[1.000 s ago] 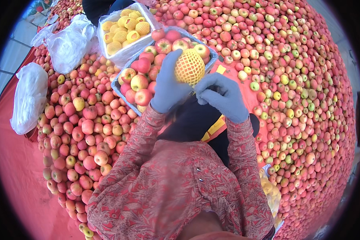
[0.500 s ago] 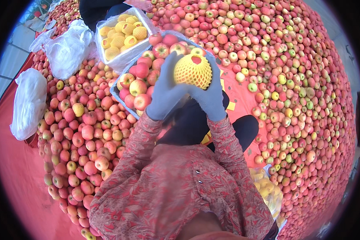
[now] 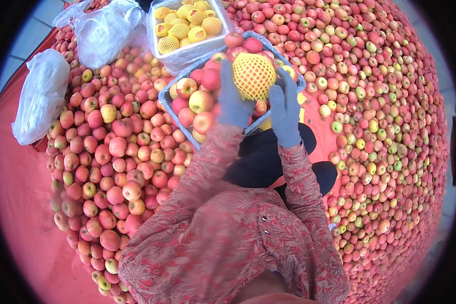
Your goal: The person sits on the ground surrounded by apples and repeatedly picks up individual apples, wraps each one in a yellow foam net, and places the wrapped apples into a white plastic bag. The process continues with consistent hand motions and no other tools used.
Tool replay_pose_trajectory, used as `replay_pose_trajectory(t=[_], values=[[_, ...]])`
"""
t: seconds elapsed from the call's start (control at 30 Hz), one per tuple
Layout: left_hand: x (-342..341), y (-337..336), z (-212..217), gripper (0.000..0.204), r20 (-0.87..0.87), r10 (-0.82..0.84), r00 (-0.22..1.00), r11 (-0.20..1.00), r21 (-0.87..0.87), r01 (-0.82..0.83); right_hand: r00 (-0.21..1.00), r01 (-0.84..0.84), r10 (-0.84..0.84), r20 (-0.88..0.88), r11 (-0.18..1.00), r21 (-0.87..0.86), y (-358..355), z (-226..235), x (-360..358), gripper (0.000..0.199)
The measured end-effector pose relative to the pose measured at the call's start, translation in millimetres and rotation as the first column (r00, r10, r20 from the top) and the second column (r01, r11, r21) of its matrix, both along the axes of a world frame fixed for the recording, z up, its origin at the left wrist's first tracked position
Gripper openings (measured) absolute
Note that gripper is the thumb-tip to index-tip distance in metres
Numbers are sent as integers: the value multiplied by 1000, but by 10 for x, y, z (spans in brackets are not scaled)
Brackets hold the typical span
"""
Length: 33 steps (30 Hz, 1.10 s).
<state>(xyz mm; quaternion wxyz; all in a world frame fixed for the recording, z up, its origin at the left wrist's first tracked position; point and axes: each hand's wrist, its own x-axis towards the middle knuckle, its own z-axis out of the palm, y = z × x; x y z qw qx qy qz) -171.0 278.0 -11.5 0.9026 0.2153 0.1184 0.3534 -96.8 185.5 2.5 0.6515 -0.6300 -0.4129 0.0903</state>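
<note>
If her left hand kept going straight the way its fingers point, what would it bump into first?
The left hand points up the picture, past the netted apple. Next in line look to be red apples at the crate's far end, though depth is hard to judge.

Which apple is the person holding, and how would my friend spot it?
Find the grey crate of red apples above the person's lap. Just over it, the left hand and right hand, both in blue-grey gloves, grip one apple. It alone there wears a yellow foam net; its neighbours are bare.
</note>
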Motion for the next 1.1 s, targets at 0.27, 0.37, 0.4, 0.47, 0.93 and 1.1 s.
replay_pose_trajectory(t=[0.27, 0.37, 0.4, 0.47, 0.93, 1.1], values=[[-24, 269, 131, 66, 195, -104, 975, 960, -236, 150, 949, 146, -128, 287, 988, -42, 422, 36, 18, 39], [-64, 324, 64, 62, -31, -54, 998, 986, -161, 49, 992, 78, -86, -93, 994, -81, 476, -42, -104, 52], [-100, 349, 59, 58, -79, -43, 996, 991, -131, 32, 997, 70, -71, -13, 995, -71, 513, -72, -129, 53], [-118, 389, -11, 59, -56, -42, 998, 981, -193, 31, 986, 82, -71, 150, 995, -64, 559, -159, -137, 57], [408, 3032, -748, 47, -595, 430, 679, 874, 463, -148, 996, 81, -69, 59, 970, -230, 610, -150, 769, 52], [696, 4662, -1533, 92, -605, 759, 240, 556, 794, 246, 929, 270, -360, -85, 817, -510, -345, -820, 1475, 39]])
